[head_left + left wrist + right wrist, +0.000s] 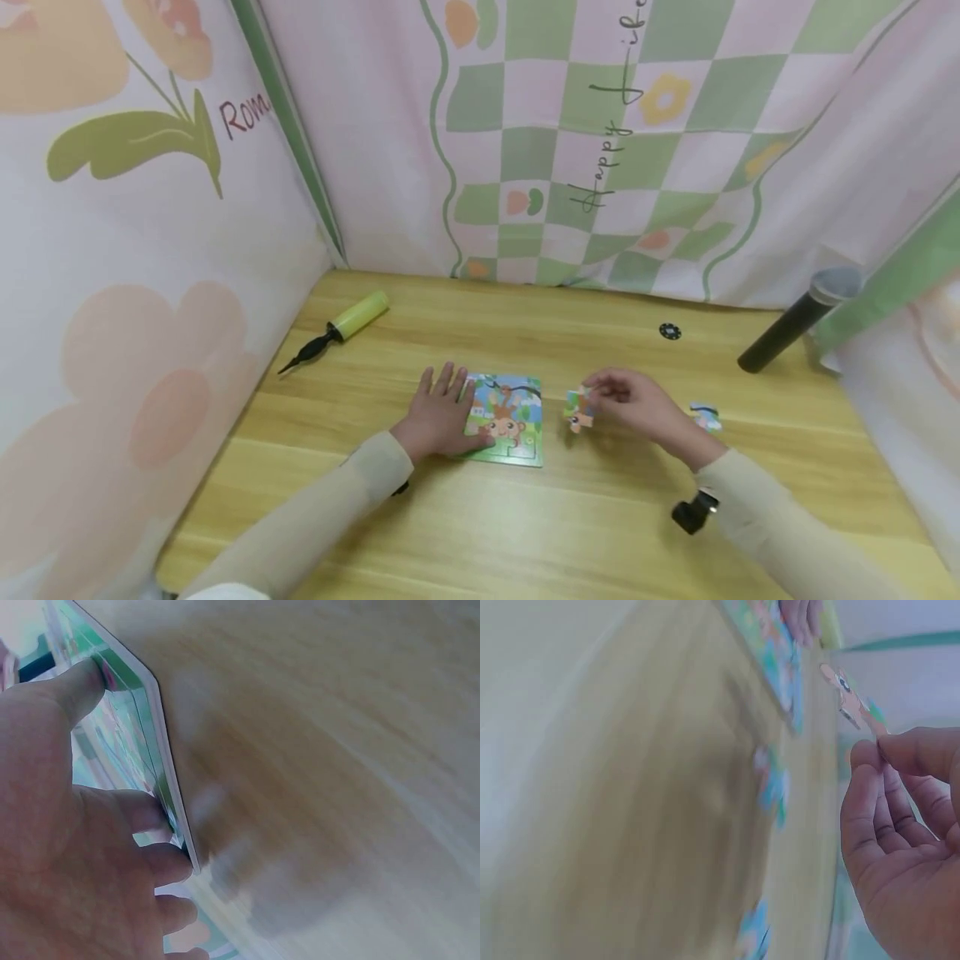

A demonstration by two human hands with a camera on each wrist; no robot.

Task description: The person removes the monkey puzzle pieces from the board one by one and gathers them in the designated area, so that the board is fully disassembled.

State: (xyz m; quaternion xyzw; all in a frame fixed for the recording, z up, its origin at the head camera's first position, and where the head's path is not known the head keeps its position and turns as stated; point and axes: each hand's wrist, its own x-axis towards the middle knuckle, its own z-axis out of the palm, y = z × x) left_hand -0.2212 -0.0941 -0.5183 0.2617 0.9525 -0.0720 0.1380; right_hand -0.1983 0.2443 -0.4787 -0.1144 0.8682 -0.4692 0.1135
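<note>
Cardboard puzzle piece [579, 410] pinched by right hand [637, 404]; left hand [442, 414] flat on puzzle board [517, 442].

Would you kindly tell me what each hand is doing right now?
Left hand: open, fingers flat on the colourful square puzzle board.
Right hand: pinching a small cardboard puzzle piece.

This was a makeshift recording booth: floral printed cloth [585, 142] curtained off a wooden table [525, 517] on three sides
</note>
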